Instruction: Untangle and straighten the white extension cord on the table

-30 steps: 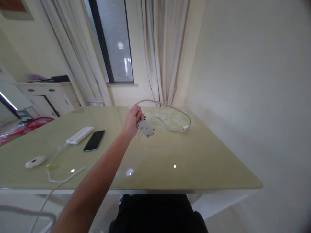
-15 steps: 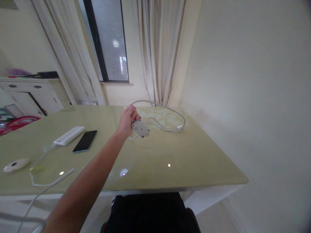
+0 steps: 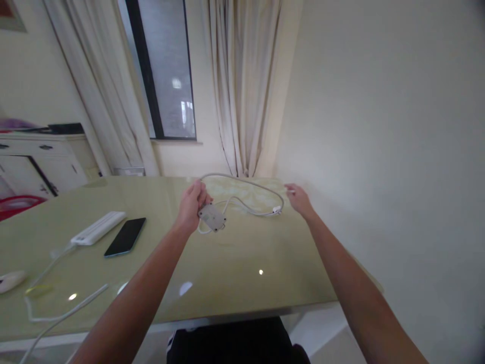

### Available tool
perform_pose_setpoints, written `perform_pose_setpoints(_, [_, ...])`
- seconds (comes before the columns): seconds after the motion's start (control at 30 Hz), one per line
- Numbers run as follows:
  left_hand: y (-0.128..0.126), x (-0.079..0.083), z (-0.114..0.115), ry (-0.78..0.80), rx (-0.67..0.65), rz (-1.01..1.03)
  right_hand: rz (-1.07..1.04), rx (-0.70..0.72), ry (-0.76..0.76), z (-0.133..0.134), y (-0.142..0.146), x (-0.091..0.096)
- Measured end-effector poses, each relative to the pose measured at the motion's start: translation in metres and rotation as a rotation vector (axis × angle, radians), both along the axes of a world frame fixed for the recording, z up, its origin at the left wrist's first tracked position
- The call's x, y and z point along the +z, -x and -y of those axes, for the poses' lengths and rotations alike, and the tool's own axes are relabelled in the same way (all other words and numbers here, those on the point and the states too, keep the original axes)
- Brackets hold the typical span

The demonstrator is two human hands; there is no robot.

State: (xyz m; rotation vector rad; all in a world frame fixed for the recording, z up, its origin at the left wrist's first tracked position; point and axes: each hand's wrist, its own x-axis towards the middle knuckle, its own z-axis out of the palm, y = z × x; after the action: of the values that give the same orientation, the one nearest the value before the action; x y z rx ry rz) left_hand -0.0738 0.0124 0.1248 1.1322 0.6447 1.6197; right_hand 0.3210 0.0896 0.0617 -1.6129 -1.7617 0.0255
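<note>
My left hand [image 3: 192, 202] is closed on a small grey power adapter box [image 3: 211, 217], lifting it just above the pale green table [image 3: 235, 253]. Its grey cable [image 3: 242, 183] loops away over the far part of the table and ends in a plug [image 3: 278, 209] lying on the surface. My right hand [image 3: 298, 198] reaches in from the right with fingers spread, just beside the plug and not touching it.
A white power strip [image 3: 99, 227] and a black phone [image 3: 125, 236] lie at the left, with a thin white cord [image 3: 56, 311] near the front edge. Curtains [image 3: 242, 86] and a window stand behind the table; a wall runs along the right.
My right hand has come into view and reached toward the plug end of the cable. The left hand keeps hold of the adapter; the view has shifted right.
</note>
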Motion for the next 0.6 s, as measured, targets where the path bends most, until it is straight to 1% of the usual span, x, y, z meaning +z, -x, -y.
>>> perform_pose_setpoints(0.07, [0.010, 0.000, -0.002, -0.009, 0.015, 0.012, 0.049, 0.048, 0.130, -0.007, 0.010, -0.010])
perform_pose_setpoints(0.17, [0.031, 0.000, -0.003, -0.008, 0.067, 0.023, 0.142, 0.148, 0.330, -0.014, 0.023, -0.021])
perform_pose_setpoints(0.23, [0.046, 0.001, -0.003, 0.004, 0.112, 0.025, 0.204, 0.183, 0.421, -0.016, 0.028, -0.022])
perform_pose_setpoints(0.3, [0.058, 0.002, -0.001, 0.021, 0.160, 0.002, 0.251, 0.172, 0.459, -0.017, 0.032, -0.015])
perform_pose_setpoints(0.4, [0.070, 0.004, 0.004, 0.041, 0.214, -0.111, 0.270, 0.070, 0.402, -0.020, 0.034, 0.008])
perform_pose_setpoints(0.5, [0.076, 0.006, 0.012, 0.016, 0.210, -0.283, 0.236, -0.098, 0.276, -0.029, 0.030, 0.044])
perform_pose_setpoints(0.57, [0.079, 0.008, 0.016, -0.001, 0.180, -0.402, 0.134, -0.262, 0.165, -0.035, 0.022, 0.069])
perform_pose_setpoints(0.6, [0.081, 0.009, 0.018, -0.001, 0.163, -0.464, 0.032, -0.328, 0.076, -0.038, 0.016, 0.080])
